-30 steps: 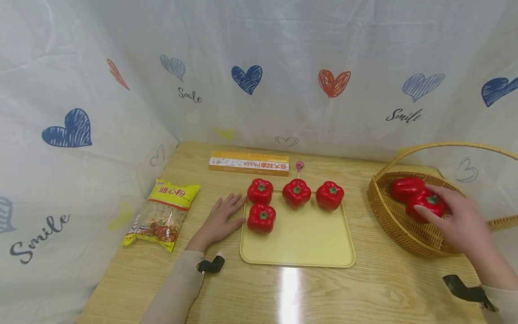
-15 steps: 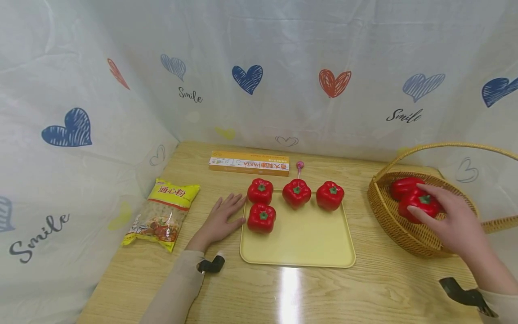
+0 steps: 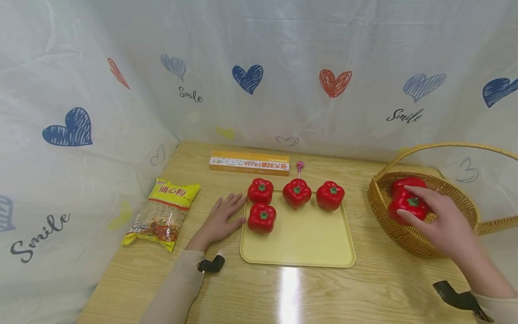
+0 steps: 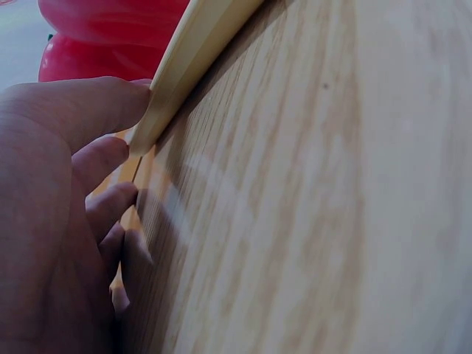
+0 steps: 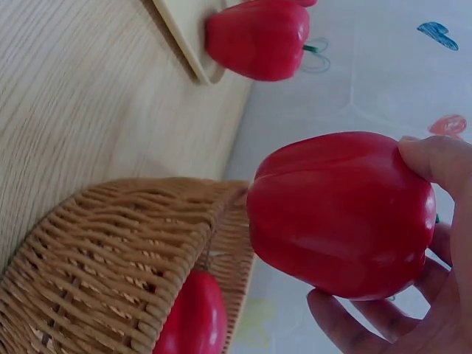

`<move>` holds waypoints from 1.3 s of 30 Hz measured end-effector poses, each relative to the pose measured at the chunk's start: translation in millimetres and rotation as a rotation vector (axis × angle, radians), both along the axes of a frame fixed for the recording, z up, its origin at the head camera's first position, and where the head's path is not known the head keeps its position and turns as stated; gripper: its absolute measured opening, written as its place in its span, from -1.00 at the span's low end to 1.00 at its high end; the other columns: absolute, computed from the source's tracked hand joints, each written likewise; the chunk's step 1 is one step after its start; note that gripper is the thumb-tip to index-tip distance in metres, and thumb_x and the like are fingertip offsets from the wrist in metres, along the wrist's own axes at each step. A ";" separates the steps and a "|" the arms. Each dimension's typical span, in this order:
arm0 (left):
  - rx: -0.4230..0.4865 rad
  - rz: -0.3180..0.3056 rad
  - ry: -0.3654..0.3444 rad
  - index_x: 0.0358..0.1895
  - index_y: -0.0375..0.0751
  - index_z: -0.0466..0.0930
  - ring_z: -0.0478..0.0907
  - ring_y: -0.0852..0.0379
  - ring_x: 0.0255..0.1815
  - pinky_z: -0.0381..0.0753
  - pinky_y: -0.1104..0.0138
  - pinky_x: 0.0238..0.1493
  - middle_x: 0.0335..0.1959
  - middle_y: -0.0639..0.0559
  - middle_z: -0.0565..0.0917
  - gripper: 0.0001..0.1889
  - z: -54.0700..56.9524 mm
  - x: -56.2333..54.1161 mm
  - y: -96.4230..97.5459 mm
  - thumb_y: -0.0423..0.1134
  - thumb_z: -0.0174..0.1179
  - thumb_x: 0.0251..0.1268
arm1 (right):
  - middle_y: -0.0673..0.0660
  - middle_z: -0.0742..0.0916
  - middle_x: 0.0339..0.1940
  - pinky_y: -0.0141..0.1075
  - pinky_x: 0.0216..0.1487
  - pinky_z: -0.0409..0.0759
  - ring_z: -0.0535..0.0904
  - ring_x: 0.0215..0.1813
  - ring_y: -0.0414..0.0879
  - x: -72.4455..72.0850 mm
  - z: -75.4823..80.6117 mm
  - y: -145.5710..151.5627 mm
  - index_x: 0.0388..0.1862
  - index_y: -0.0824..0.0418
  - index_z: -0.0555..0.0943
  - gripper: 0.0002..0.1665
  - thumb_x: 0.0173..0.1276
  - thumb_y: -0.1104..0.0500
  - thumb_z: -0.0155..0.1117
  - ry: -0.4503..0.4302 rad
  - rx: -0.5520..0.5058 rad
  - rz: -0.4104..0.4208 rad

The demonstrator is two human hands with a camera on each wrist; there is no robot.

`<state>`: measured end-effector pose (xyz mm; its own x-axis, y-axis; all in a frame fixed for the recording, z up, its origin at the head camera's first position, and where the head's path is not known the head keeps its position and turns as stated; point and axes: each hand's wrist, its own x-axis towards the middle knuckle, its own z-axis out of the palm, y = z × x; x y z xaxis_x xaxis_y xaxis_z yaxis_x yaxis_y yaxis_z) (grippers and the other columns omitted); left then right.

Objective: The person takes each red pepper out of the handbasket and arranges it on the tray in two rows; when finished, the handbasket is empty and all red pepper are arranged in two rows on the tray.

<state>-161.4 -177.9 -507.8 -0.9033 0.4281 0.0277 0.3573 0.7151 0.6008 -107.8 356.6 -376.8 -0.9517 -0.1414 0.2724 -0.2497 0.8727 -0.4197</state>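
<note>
My right hand point(image 3: 447, 225) grips a red bell pepper point(image 3: 408, 206) with a green stem, thumb on one side and fingers on the other. In the right wrist view this bell pepper point(image 5: 343, 214) is raised above the rim of the wicker basket point(image 5: 110, 258). Another red bell pepper point(image 5: 195, 317) lies inside the basket. My left hand point(image 3: 220, 220) rests flat with fingers spread beside the yellow tray point(image 3: 307, 243), its thumb at the tray's left edge. Several red bell peppers stand on the tray: two at the left, one at the back middle point(image 3: 296, 193) and one at the back right corner point(image 3: 329, 195).
A bag of pasta point(image 3: 163, 213) lies left of my left hand. Behind the tray lie a pasta box point(image 3: 248, 163) and a pink lollipop point(image 3: 300, 166). The basket's tall handle point(image 3: 449, 145) arches over its opening. A printed curtain point(image 3: 291, 112) closes off the back.
My right hand has moved left with the bell pepper, lifting it towards the basket's left rim. The left hand and the tray have stayed in place.
</note>
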 end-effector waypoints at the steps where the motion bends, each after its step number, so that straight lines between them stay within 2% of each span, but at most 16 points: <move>1: -0.001 0.000 0.001 0.59 -0.05 0.23 -0.08 -0.09 0.67 -0.36 -0.02 0.64 0.62 -0.04 0.18 -0.29 -0.4 -0.1 -0.1 0.06 0.18 0.48 | 0.51 0.60 0.11 0.06 -0.27 0.48 0.40 0.02 0.39 0.0 -0.4 -1.2 0.34 0.33 0.50 -0.26 0.23 0.16 0.56 0.004 0.000 0.007; 5: -0.004 0.000 0.002 0.59 -0.04 0.22 -0.09 -0.07 0.67 -0.36 0.00 0.64 0.62 -0.03 0.17 -0.29 -1.9 -0.4 -0.6 0.07 0.17 0.48 | 0.45 0.62 0.09 0.02 -0.29 0.52 0.41 0.01 0.36 -0.4 -3.4 -6.3 0.32 0.31 0.52 -0.27 0.20 0.16 0.57 0.012 -0.004 0.025; 11: 0.001 -0.002 0.004 0.59 -0.04 0.22 -0.08 -0.08 0.67 -0.36 -0.01 0.64 0.62 -0.04 0.18 -0.30 -3.0 -0.7 -0.8 0.07 0.16 0.48 | 0.41 0.61 0.17 0.21 -0.20 0.54 0.44 0.05 0.34 2.5 -7.9 -16.6 0.35 0.23 0.53 -0.24 0.18 0.14 0.60 0.000 -0.010 0.037; 17: -0.002 -0.003 0.000 0.59 -0.04 0.21 -0.09 -0.08 0.67 -0.37 -0.01 0.64 0.62 -0.04 0.17 -0.30 -2.9 -0.9 -0.6 0.07 0.15 0.49 | 0.40 0.62 0.19 0.38 -0.07 0.47 0.45 0.13 0.38 5.0 -13.3 -24.1 0.33 0.22 0.55 -0.27 0.18 0.16 0.59 0.015 -0.033 0.069; 25: -0.002 -0.001 0.005 0.59 -0.05 0.23 -0.08 -0.09 0.67 -0.36 -0.02 0.64 0.62 -0.05 0.18 -0.29 -1.3 -0.5 -0.1 0.06 0.17 0.47 | 0.35 0.63 0.18 0.33 -0.05 0.51 0.47 0.15 0.33 6.1 -19.6 -35.4 0.29 0.19 0.57 -0.28 0.14 0.15 0.62 0.014 -0.029 0.096; 31: 0.000 0.001 0.001 0.59 -0.03 0.23 -0.09 -0.09 0.67 -0.37 -0.01 0.64 0.62 -0.04 0.18 -0.29 -2.3 -0.5 -0.5 0.06 0.18 0.47 | 0.34 0.62 0.24 0.39 0.00 0.49 0.45 0.18 0.33 7.7 -23.7 -42.9 0.31 0.16 0.56 -0.26 0.14 0.13 0.63 -0.004 -0.040 0.108; 39: 0.008 0.004 0.005 0.59 -0.03 0.24 -0.09 -0.09 0.67 -0.37 -0.02 0.63 0.62 -0.05 0.19 -0.30 -1.7 -0.4 -0.3 0.04 0.19 0.46 | 0.32 0.64 0.25 0.32 0.00 0.52 0.48 0.17 0.29 6.9 -29.9 -49.8 0.33 0.12 0.57 -0.25 0.14 0.10 0.63 0.008 -0.031 0.127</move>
